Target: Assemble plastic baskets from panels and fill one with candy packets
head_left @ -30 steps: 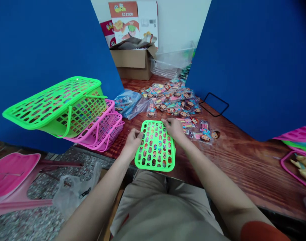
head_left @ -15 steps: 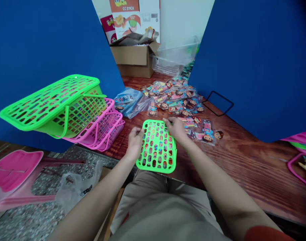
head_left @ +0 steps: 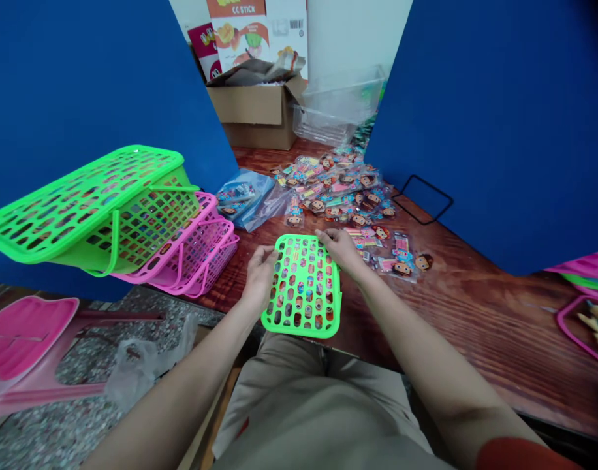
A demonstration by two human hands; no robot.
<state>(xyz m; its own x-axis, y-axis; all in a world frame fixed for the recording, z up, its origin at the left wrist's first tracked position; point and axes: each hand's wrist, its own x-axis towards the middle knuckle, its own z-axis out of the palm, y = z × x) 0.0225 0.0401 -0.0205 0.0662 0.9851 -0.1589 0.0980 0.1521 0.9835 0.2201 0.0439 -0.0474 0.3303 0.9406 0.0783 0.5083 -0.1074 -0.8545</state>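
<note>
A green plastic basket with a slotted lid (head_left: 306,284) lies in front of me at the table's front edge, and colourful contents show through the slots. My left hand (head_left: 260,271) grips its left side with bent fingers. At the far right corner, my right hand (head_left: 341,248) has its fingers closed on the lid's rim. Beyond the basket is a heap of small clear packets with doll-head figures (head_left: 348,186). A few such packets (head_left: 401,254) lie apart, just right of my right hand.
At left, a lidded green basket (head_left: 147,215) rests on stacked pink baskets (head_left: 215,254). A blue plastic bag (head_left: 245,196) lies beside them. Behind stand a cardboard box (head_left: 252,108) and a clear bin (head_left: 333,111). Blue panels (head_left: 499,130) flank the table; a pink stool (head_left: 29,333) stands lower left.
The whole view has shifted slightly, so things appear a little further left. Both hands keep their places on the green basket.
</note>
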